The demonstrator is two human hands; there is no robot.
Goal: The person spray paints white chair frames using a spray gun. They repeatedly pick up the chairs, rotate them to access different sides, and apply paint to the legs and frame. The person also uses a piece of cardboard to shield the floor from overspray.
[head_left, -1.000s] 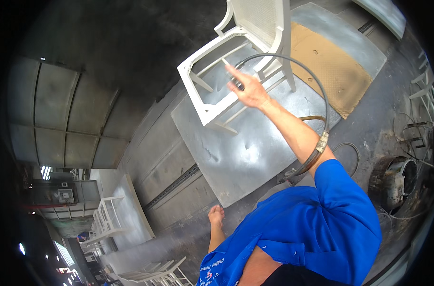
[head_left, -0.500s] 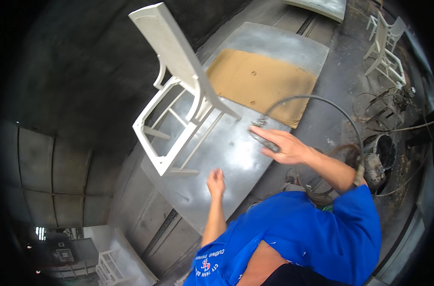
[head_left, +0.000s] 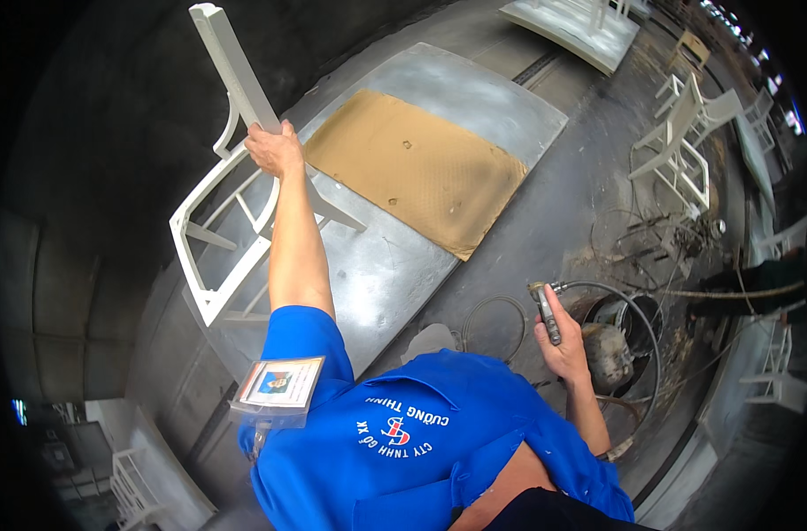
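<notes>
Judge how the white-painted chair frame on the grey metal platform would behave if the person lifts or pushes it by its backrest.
The white-painted chair frame is probably stiff: its rails look rigid. Likely lightish, since the left hand alone has a grip on its backrest and it has no seat panel. Being tall and open, it may tip or swing when pushed.

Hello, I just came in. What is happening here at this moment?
A person in a blue shirt stands at a grey metal table. The left hand grips the back of a white chair frame that lies tipped on the table. The right hand holds a hose-fed spray tool low at the side, away from the chair. A brown cardboard sheet lies on the table beside the chair. More white chairs stand on the floor.
</notes>
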